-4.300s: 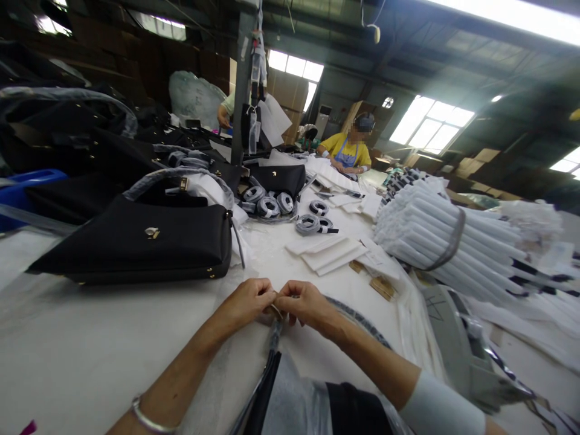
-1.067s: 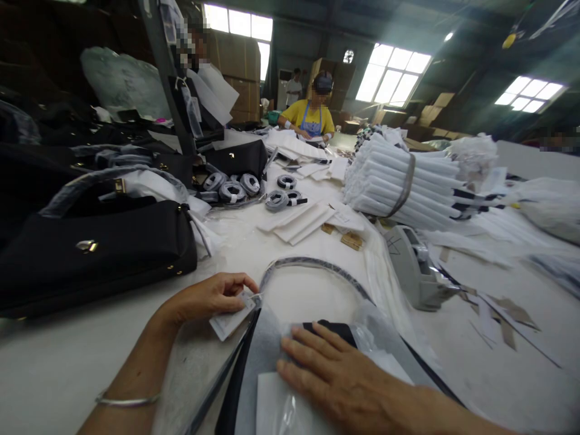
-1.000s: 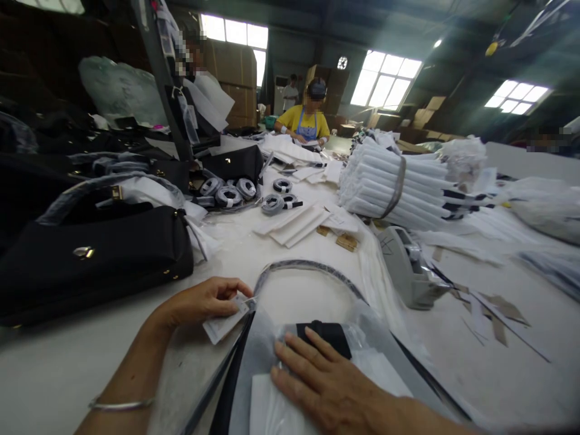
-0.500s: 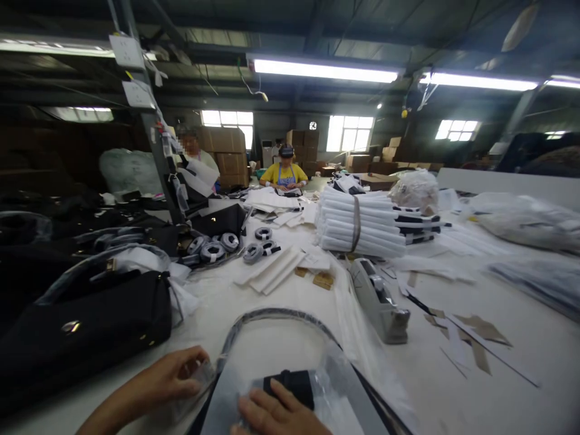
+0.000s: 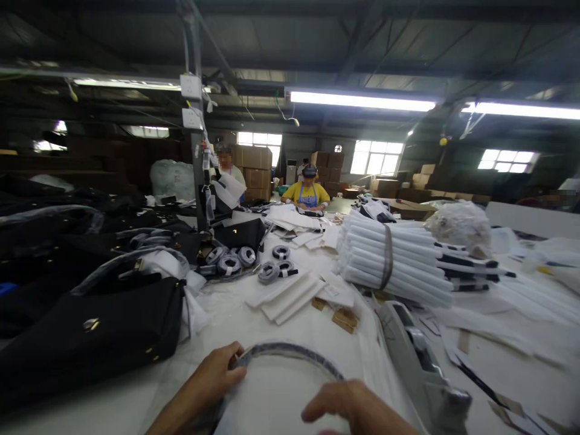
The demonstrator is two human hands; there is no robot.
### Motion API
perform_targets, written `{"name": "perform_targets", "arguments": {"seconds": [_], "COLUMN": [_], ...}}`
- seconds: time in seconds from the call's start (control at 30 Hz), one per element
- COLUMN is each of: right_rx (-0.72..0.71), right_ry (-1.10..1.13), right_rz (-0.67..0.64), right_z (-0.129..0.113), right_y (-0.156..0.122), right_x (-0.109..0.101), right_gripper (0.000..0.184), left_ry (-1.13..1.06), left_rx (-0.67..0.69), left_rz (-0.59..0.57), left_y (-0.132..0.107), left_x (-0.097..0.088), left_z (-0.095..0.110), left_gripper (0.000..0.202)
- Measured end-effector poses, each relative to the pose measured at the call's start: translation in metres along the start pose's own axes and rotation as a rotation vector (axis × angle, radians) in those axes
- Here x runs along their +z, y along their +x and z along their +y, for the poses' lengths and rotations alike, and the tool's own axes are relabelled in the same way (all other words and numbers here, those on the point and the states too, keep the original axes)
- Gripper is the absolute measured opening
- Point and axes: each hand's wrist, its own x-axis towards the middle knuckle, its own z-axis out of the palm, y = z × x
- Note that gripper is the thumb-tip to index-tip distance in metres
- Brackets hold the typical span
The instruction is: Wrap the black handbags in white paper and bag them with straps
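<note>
My left hand (image 5: 212,377) sits at the bottom of the head view, fingers curled round the near left end of a wrapped grey bag handle (image 5: 290,352) that arches over the white table (image 5: 136,405). My right hand (image 5: 351,408) hovers low at the bottom edge, just right of the handle's arc, fingers bent downward and partly cut off; I cannot see anything in it. The bag itself is below the frame.
A black handbag (image 5: 97,335) lies at the left. A grey tape dispenser (image 5: 419,362) stands at the right, with a strapped bundle of white rolls (image 5: 394,260) behind it. Coiled straps (image 5: 269,272) and white paper sheets (image 5: 290,296) lie mid-table. Two people work at the far end.
The camera has tilted up, so the bag and its plastic wrap dropped out of view. My left hand moved from the paper tag to the handle's end; my right hand lifted off the wrapped bag.
</note>
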Motion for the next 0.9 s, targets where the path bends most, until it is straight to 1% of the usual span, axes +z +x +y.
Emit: {"name": "perform_targets", "arguments": {"seconds": [0.07, 0.1, 0.13, 0.17, 0.2, 0.3, 0.37, 0.43, 0.5, 0.57, 0.63, 0.73, 0.8, 0.83, 0.9], "right_rx": [0.183, 0.233, 0.254, 0.263, 0.275, 0.318, 0.316, 0.271, 0.196, 0.128, 0.089, 0.06, 0.037, 0.017, -0.038], "right_ry": [0.157, 0.221, 0.25, 0.236, 0.18, -0.105, -0.249, -0.381, -0.518, -0.629, -0.715, -0.805, -0.848, -0.87, -0.908], "right_rz": [0.071, 0.087, 0.105, 0.129, 0.163, 0.218, 0.236, 0.235, 0.194, 0.13, 0.084, 0.058, 0.074, 0.095, 0.14], "right_z": [0.002, 0.005, 0.009, 0.015, 0.022, 0.046, 0.061, 0.072, 0.081, 0.089, 0.093, 0.088, 0.073, 0.061, 0.032], "right_y": [0.028, 0.046, 0.068, 0.092, 0.116, 0.19, 0.231, 0.263, 0.285, 0.299, 0.307, 0.304, 0.287, 0.273, 0.234], "right_x": [-0.014, -0.02, -0.024, -0.028, -0.031, -0.033, -0.031, -0.028, -0.024, -0.02, -0.019, -0.025, -0.032, -0.035, -0.037], "right_gripper": [0.02, 0.019, 0.018, 0.019, 0.021, 0.029, 0.031, 0.033, 0.035, 0.033, 0.031, 0.027, 0.025, 0.024, 0.021], "left_ry": [-0.056, -0.085, -0.113, -0.138, -0.157, -0.19, -0.201, -0.209, -0.208, -0.195, -0.183, -0.198, -0.203, -0.205, -0.202], "left_rx": [0.012, 0.017, 0.022, 0.025, 0.028, 0.027, 0.007, -0.014, -0.034, -0.052, -0.063, -0.057, -0.036, -0.022, 0.016], "left_rz": [-0.015, -0.024, -0.034, -0.044, -0.051, -0.059, -0.059, -0.063, -0.074, -0.078, -0.076, -0.07, -0.061, -0.061, -0.058], "left_y": [0.0, 0.0, 0.001, 0.001, 0.002, 0.004, 0.004, 0.004, 0.005, 0.005, 0.005, 0.005, 0.004, 0.004, 0.004], "left_x": [0.0, 0.0, -0.001, -0.001, -0.002, -0.001, 0.002, 0.005, 0.007, 0.007, 0.008, 0.007, 0.006, 0.005, 0.003], "left_z": [-0.003, -0.004, -0.004, -0.004, -0.004, -0.006, -0.008, -0.009, -0.009, -0.008, -0.007, -0.007, -0.007, -0.007, -0.006], "left_gripper": [0.024, 0.023, 0.022, 0.021, 0.02, 0.019, 0.02, 0.02, 0.019, 0.019, 0.02, 0.021, 0.021, 0.021, 0.02]}}
